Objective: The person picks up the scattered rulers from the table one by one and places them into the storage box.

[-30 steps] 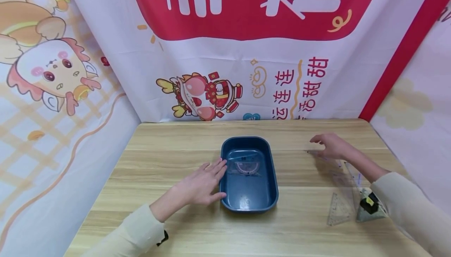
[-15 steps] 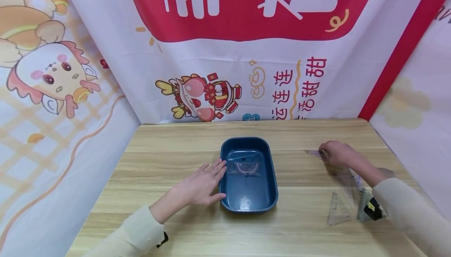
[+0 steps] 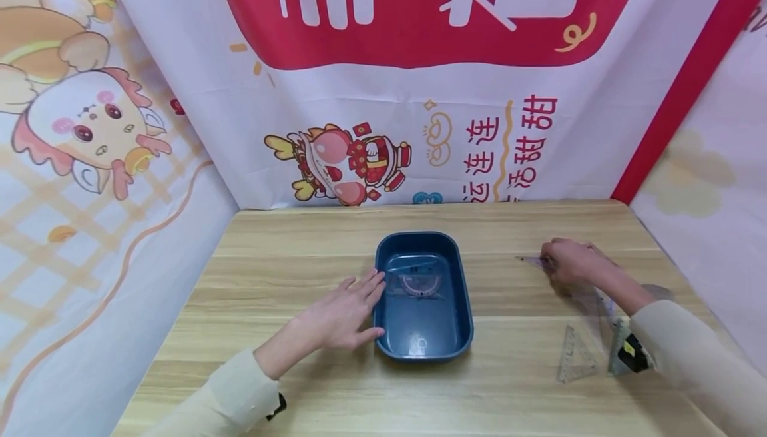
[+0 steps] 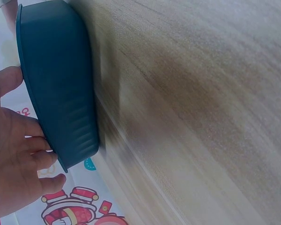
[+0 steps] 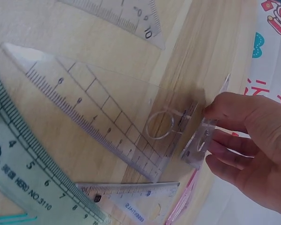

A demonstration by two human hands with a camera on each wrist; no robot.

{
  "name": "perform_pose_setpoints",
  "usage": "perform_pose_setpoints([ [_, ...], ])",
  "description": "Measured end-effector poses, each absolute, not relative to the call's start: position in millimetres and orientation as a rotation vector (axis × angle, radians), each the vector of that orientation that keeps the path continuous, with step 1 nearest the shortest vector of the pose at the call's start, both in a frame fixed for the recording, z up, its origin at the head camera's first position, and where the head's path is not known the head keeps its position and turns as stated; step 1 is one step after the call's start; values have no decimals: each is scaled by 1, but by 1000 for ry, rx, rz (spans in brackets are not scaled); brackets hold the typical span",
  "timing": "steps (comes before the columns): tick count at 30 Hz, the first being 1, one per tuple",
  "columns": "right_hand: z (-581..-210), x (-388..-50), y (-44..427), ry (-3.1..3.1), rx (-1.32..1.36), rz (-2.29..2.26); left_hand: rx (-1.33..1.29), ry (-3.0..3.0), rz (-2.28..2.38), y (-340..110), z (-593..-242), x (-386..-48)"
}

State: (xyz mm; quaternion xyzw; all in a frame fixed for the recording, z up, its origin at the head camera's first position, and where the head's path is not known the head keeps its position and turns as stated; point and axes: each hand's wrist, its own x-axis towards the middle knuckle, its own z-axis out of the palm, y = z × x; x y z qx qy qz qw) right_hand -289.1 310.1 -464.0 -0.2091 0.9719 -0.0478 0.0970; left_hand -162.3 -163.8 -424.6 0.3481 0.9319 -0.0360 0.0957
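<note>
Blue tray (image 3: 422,340) sits on the wood-grain worktop (image 3: 287,244); all positions below are taken from it, as the seated side sees it.

Left hand (image 3: 344,314): at the tray's left wall, fingers spread and thumb apart, touching the rim. Sleeve pale cream.

Right hand (image 3: 572,264): well to the right of the tray, level with its far half. Thumb and fingers pinch a clear set square (image 5: 193,152); its pointed tip juts out toward the tray.

Inside the tray, in the far half: a clear protractor (image 3: 419,285) and, just past it, a thin bluish piece, type not readable.

Right of the tray, level with its near half: a small clear triangle (image 3: 575,358) lying flat. Farther right from the tray, a greenish ruled piece (image 3: 617,350) marked HERO NO.3110, with a black-and-yellow object (image 3: 634,355) beside it, partly under the right sleeve. Between these and the right hand, a large clear set square (image 5: 107,112) with a round hole.

Beyond the tray hangs a red-and-white printed cloth (image 3: 431,90).
</note>
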Motion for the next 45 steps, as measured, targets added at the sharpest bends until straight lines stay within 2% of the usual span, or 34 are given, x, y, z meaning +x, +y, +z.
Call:
perform_pose_setpoints([
  [24, -448, -289, 307, 2838, -596, -746, 1017, 2764, -90, -163, -425, -163],
  [34, -438, -281, 305, 2385, -350, -1335, 1011, 2764, -83, -163, -426, -162],
  [45, -441, -282, 302, 1773, -377, -1721, 1010, 2760, -79, -163, -429, -163],
])
